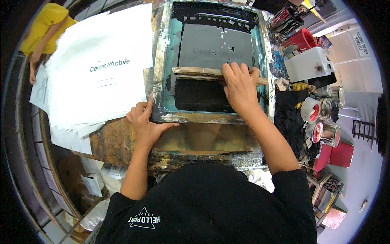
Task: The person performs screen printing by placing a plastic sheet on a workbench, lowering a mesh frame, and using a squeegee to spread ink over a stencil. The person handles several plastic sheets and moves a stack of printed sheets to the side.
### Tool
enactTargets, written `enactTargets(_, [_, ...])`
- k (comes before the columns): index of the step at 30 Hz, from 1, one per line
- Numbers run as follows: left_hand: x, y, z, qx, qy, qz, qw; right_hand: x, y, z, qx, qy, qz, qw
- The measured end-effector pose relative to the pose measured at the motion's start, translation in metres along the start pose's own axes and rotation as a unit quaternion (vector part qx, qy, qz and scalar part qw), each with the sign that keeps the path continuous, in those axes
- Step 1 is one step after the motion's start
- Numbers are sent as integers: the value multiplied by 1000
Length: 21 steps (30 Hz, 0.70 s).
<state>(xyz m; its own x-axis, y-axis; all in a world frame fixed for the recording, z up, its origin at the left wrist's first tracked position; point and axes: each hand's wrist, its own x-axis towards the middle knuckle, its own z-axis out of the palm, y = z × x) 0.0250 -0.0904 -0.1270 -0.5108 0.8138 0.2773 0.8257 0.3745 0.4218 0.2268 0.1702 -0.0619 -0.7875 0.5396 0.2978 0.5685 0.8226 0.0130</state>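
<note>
A wooden-framed printing screen lies on the worn table, its teal mesh coated with black ink around a greyer patch in the upper middle. Across the mesh rests a squeegee with a wooden handle. My right hand is closed over that handle, right of its middle, and the blade's edge is hidden beneath. At the near left corner of the frame, my left hand presses against the wood with thumb and fingers spread. A stack of white printed sheets with dark lettering lies to the left.
Ink-stained red containers, a white jug and several paint cans crowd the right side. Black cloth hangs beside the frame. A person in yellow stands at the far left, near metal rails.
</note>
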Motion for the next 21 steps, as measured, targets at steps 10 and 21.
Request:
enactTargets(10, [12,39,-16,-347,106,-51,931,-56,-24,-89,24,0,5,1000])
enactTargets(21, [177,23,2,-416,243,0,877,64,2,-203,-12,270,-66,961])
